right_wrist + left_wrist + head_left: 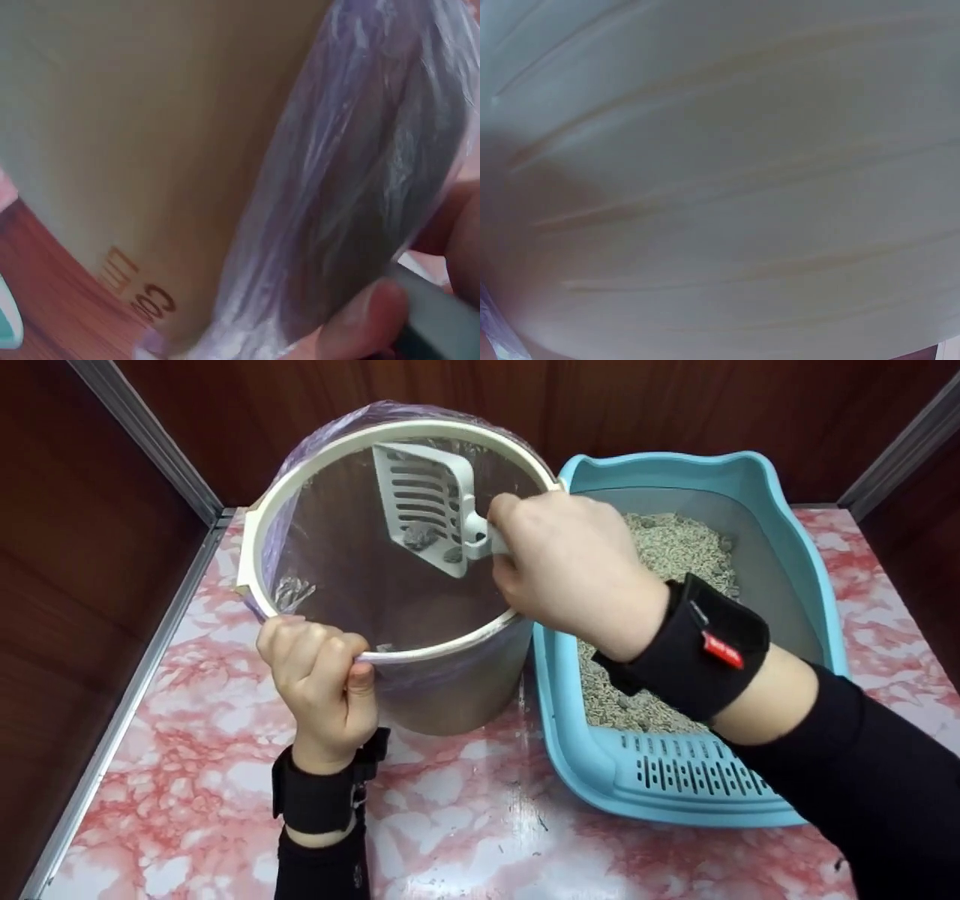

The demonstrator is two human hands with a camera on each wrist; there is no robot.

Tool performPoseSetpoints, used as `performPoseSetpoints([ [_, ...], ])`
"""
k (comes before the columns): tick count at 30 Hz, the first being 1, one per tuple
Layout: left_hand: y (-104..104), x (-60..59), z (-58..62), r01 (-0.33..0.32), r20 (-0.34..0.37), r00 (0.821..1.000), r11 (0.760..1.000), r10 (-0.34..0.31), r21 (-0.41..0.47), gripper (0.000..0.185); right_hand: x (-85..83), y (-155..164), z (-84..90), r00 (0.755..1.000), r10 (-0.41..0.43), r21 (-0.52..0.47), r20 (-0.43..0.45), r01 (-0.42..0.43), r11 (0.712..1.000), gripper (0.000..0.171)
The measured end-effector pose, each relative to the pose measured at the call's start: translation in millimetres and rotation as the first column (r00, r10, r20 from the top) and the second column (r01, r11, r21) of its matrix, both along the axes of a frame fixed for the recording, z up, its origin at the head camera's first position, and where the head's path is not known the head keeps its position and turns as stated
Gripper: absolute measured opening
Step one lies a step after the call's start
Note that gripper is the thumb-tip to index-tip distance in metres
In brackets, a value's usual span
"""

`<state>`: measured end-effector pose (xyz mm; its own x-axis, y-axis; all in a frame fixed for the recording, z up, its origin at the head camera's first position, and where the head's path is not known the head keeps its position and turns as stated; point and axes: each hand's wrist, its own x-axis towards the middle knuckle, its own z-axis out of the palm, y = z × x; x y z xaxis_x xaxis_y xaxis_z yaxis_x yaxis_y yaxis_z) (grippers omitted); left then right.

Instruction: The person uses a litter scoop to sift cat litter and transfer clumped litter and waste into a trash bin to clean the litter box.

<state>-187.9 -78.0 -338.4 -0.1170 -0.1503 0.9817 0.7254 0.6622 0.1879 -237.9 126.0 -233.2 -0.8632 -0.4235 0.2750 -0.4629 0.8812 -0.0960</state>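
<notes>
A slotted litter scoop [424, 502] hangs tilted inside the mouth of a round trash bin [450, 697]. My right hand [574, 555] grips its handle over the bin's right rim. A few grey clumps [420, 537] lie against the scoop's lower slots. My left hand [322, 682] holds the bin's near left rim, fingers curled over the edge. A thin purple bag [274, 536] lines the bin and folds over its rim. In the left wrist view the bin's ridged wall [742, 180] fills nearly everything. The right wrist view shows the bag's overhang [300, 195] beside the right fingers.
A blue litter box [559, 712] stands right of the bin, partly under my right forearm. Pellet litter [675, 544] covers much of its floor, and its front ledge is slotted. Beneath is a red-and-white marbled surface [187, 720], with dark wood panels [600, 412] behind and at the sides.
</notes>
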Motion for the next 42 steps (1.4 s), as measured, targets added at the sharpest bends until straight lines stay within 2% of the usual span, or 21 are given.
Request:
performPoseSetpoints([
  [3, 1.9, -1.2, 0.6, 0.002, 0.004, 1.0, 1.0, -0.002, -0.006, 0.061, 1.8, -0.4, -3.9, 0.996, 0.028, 0.075, -0.088, -0.022, 0.997, 0.003],
  [7, 3.5, -1.1, 1.4, 0.002, 0.0, 1.0, 1.0, -0.002, -0.009, 0.061, 3.7, -1.2, -7.0, 0.985, 0.065, 0.122, -0.161, -0.045, 0.992, 0.006],
  [14, 6.4, -1.5, 2.3, 0.016, -0.018, 1.0, 1.0, -0.016, -0.008, 0.061, 5.2, -5.0, -6.1, 0.974, 0.113, 0.217, -0.197, -0.069, 0.974, 0.016],
  [18, 6.8, -2.0, 2.2, 0.019, -0.01, 1.0, 1.0, -0.019, -0.008, 0.061, 6.1, -6.6, -7.2, 0.969, 0.113, 0.218, -0.218, -0.064, 0.974, 0.014],
  [22, 7.1, -2.7, 1.7, 0.023, 0.005, 1.0, 1.0, -0.023, -0.007, 0.061, 6.5, 1.3, -12.6, 0.952, 0.097, 0.126, -0.292, -0.062, 0.99, 0.007],
  [25, 6.6, -2.3, 1.3, 0.023, 0.009, 1.0, 1.0, -0.023, -0.002, 0.061, 2.9, 19.1, -15.6, 0.928, 0.077, -0.011, -0.364, -0.087, 0.996, 0.01],
  [26, 6.4, -2.0, 1.3, 0.024, 0.009, 1.0, 1.0, -0.024, -0.001, 0.061, -0.1, 28.2, -16.1, 0.913, 0.062, -0.057, -0.403, -0.093, 0.994, 0.014],
  [29, 5.8, -1.7, 1.8, 0.029, 0.008, 1.0, 1.0, -0.029, 0.003, 0.061, -10.0, 65.4, -12.4, 0.888, -0.015, -0.206, -0.459, -0.09, 0.974, 0.026],
  [31, 5.6, -1.8, 2.4, 0.034, 0.007, 0.999, 0.999, -0.034, 0.004, 0.061, -15.7, 94.6, -8.8, 0.884, -0.112, -0.321, -0.455, -0.045, 0.946, 0.03],
  [32, 5.6, -1.9, 2.6, 0.035, 0.007, 0.999, 0.999, -0.035, 0.005, 0.061, -17.6, 109.3, -6.8, 0.888, -0.168, -0.383, -0.427, -0.009, 0.924, 0.031],
  [33, 5.6, -2.0, 2.8, 0.036, 0.006, 0.999, 0.999, -0.036, 0.006, 0.061, -17.6, 123.4, -3.8, 0.91, -0.221, -0.452, -0.35, 0.043, 0.891, 0.032],
  [35, 5.3, -2.2, 3.3, 0.038, 0.004, 0.999, 0.999, -0.038, 0.01, 0.061, -16.3, 150.0, 0.3, 0.947, -0.291, -0.578, -0.138, 0.162, 0.8, 0.033],
  [36, 5.1, -2.1, 3.5, 0.037, 0.004, 0.999, 0.999, -0.038, 0.012, 0.062, -14.8, 161.9, 0.8, 0.952, -0.305, -0.619, -0.011, 0.233, 0.75, 0.035],
  [37, 4.7, -2.0, 3.8, 0.037, 0.004, 0.999, 0.999, -0.037, 0.014, 0.062, -12.6, 172.6, 0.6, 0.943, -0.308, -0.637, 0.124, 0.314, 0.704, 0.038],
  [38, 4.3, -1.8, 4.1, 0.036, 0.004, 0.999, 0.999, -0.036, 0.017, 0.062, -10.6, 182.5, -0.5, 0.921, -0.298, -0.624, 0.252, 0.389, 0.677, 0.044],
  [39, 3.5, -1.4, 4.4, 0.033, 0.003, 0.999, 0.999, -0.033, 0.019, 0.062, -8.4, 191.2, -2.8, 0.888, -0.284, -0.587, 0.362, 0.453, 0.671, 0.05],
  [40, 2.7, -0.9, 4.7, 0.029, 0.003, 1.0, 0.999, -0.029, 0.021, 0.062, -6.9, 198.7, -7.2, 0.856, -0.272, -0.54, 0.44, 0.494, 0.682, 0.054],
  [42, 1.3, 0.2, 5.1, 0.021, 0.002, 1.0, 0.999, -0.021, 0.025, 0.063, -2.6, 209.5, -19.2, 0.802, -0.267, -0.434, 0.534, 0.531, 0.728, 0.06],
])
